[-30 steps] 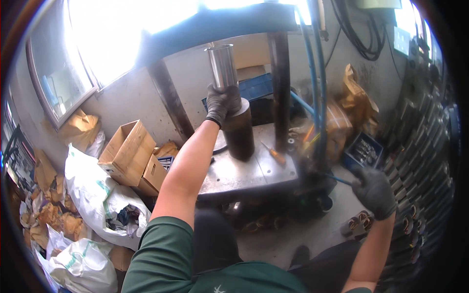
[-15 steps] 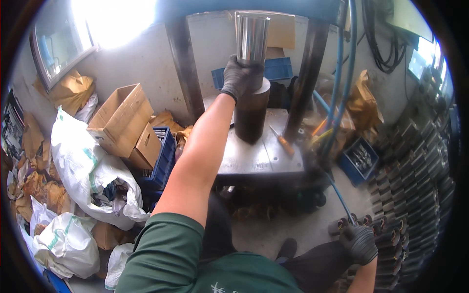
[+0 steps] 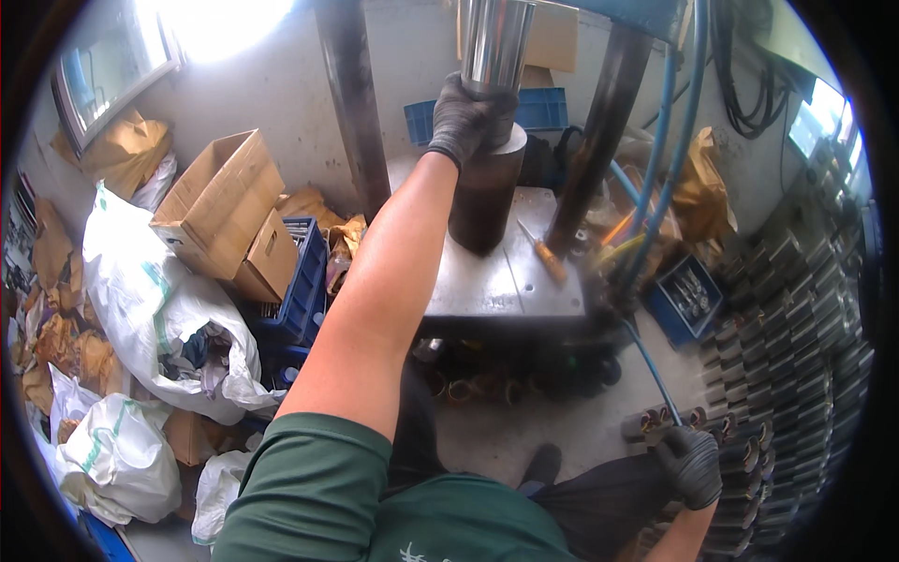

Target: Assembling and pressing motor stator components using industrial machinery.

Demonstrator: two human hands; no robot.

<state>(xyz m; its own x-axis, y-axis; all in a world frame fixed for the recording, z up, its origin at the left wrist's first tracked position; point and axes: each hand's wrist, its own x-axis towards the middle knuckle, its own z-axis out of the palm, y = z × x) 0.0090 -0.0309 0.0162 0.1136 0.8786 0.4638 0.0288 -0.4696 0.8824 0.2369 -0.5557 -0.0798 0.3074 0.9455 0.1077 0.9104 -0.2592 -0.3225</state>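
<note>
My left hand [image 3: 471, 114], in a dark grey glove, is closed around the lower end of a shiny metal cylinder [image 3: 496, 47]. This cylinder stands upright beneath the blue beam of a press [image 3: 623, 11]; its top is cut off by the picture's edge. Directly under the hand is a thick dark metal block [image 3: 485, 201], round with a bright top face, set on the steel press table [image 3: 468, 286]. Low on the right, my gloved right hand [image 3: 691, 464] is wrapped round the end of a slim blue lever rod [image 3: 653, 370].
An orange-handled screwdriver [image 3: 548, 260] lies on the press table. Dark posts [image 3: 351, 103] and blue hoses [image 3: 670, 140] flank the work. Cardboard boxes [image 3: 220, 206], a blue crate [image 3: 304, 281] and white sacks [image 3: 140, 290] crowd the left. Many stacked metal cylinders [image 3: 787, 347] fill the right.
The view has tilted slightly, so the press and table sit higher in the picture. Both hands keep their grips, the left on the metal cylinder and the right on the lever rod.
</note>
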